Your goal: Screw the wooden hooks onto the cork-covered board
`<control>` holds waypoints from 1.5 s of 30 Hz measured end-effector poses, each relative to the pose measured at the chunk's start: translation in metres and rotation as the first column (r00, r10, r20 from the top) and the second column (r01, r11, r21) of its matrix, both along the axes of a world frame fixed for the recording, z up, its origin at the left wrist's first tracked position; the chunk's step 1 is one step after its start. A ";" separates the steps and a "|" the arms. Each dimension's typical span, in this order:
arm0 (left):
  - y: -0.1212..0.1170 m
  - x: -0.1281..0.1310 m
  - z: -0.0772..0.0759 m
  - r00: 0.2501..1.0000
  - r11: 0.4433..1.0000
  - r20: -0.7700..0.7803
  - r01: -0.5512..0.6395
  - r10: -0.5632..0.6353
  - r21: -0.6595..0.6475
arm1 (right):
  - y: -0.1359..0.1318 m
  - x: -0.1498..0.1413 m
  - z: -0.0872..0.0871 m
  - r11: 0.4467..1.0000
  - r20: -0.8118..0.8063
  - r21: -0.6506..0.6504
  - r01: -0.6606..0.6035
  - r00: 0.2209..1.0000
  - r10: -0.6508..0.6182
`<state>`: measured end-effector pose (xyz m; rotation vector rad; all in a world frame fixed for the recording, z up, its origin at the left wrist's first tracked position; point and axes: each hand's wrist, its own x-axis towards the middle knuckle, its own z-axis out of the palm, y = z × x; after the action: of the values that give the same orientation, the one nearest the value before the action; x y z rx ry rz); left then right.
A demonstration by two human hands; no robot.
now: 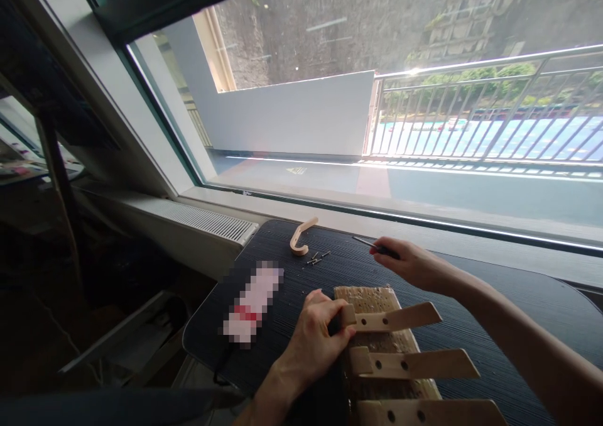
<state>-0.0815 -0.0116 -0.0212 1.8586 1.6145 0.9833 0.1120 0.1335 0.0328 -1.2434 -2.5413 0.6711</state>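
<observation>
My left hand (316,332) pinches the curled end of the farthest wooden hook (393,319), which lies across a rough wooden board (370,295). Two more wooden hooks, a middle one (419,364) and a nearest one (438,412), sit on the same board, each with dark holes in it. Held in my right hand (409,264) is a screwdriver (372,245), its thin shaft pointing left above the table. A loose wooden hook (296,237) lies farther back, beside several small screws (316,259).
The dark table (292,294) has rounded corners and stands against a windowsill (330,228). A blurred pink item with a red band (257,303) lies at the table's left. Left of the table runs a white radiator (207,218). A large window fills the far side.
</observation>
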 end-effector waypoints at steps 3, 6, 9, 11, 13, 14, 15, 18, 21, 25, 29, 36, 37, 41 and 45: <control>0.001 0.000 0.001 1.000 1.000 0.012 -0.008 0.009 -0.007 | 0.020 -0.046 -0.005 0.983 0.098 0.140 -0.115 0.990 0.102; 0.001 -0.001 0.000 1.000 1.000 0.019 -0.005 0.005 -0.020 | 0.039 -0.084 -0.015 0.960 0.148 0.170 -0.222 0.969 0.198; 0.001 -0.002 -0.002 1.000 0.999 0.023 0.004 -0.003 -0.039 | 0.054 -0.108 -0.028 0.924 0.193 0.179 -0.338 0.933 0.304; 0.002 -0.003 -0.003 1.000 0.999 0.019 0.012 -0.011 -0.050 | 0.060 -0.116 -0.036 0.896 0.221 0.180 -0.406 0.904 0.366; 0.003 -0.004 -0.004 1.000 0.998 0.012 0.019 -0.018 -0.056 | 0.063 -0.121 -0.042 0.872 0.246 0.186 -0.453 0.881 0.405; 0.003 -0.004 -0.004 1.000 0.998 0.007 0.023 -0.022 -0.055 | 0.064 -0.123 -0.045 0.862 0.257 0.190 -0.470 0.871 0.418; 0.003 -0.005 -0.005 1.000 0.998 0.003 0.026 -0.026 -0.053 | 0.065 -0.124 -0.047 0.854 0.267 0.194 -0.483 0.864 0.428; 0.004 -0.006 -0.005 0.999 0.998 -0.007 0.038 -0.038 -0.052 | 0.067 -0.127 -0.052 0.836 0.289 0.196 -0.513 0.844 0.451; 0.003 -0.006 -0.006 0.999 0.998 -0.018 0.039 -0.039 -0.049 | 0.068 -0.130 -0.056 0.826 0.295 0.195 -0.529 0.835 0.466; 0.002 -0.005 -0.004 0.999 0.998 -0.012 0.034 -0.035 -0.049 | 0.068 -0.132 -0.058 0.829 0.279 0.196 -0.524 0.840 0.465; 0.002 -0.004 -0.002 1.000 0.998 -0.003 0.022 -0.022 -0.057 | 0.068 -0.120 -0.045 0.875 0.226 0.205 -0.439 0.891 0.394; 0.003 -0.002 -0.004 0.999 1.000 -0.046 0.003 -0.003 -0.006 | 0.029 -0.056 0.006 0.938 0.078 0.197 -0.284 0.959 0.274; 0.002 -0.002 -0.004 0.999 1.000 -0.052 0.005 -0.005 -0.003 | 0.017 -0.047 0.009 0.952 0.027 0.148 -0.268 0.963 0.267; 0.002 -0.002 -0.002 0.998 1.000 -0.062 0.016 -0.016 -0.003 | -0.027 -0.023 0.006 0.974 -0.065 -0.018 -0.228 0.972 0.226; 0.001 -0.002 0.000 0.996 1.000 -0.089 0.023 -0.023 -0.002 | -0.049 -0.012 -0.002 0.979 -0.050 -0.132 -0.156 0.987 0.150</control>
<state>-0.0835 -0.0101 -0.0215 1.9412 1.6406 0.9009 0.1000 0.0845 0.0305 -1.0693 -2.6152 0.9066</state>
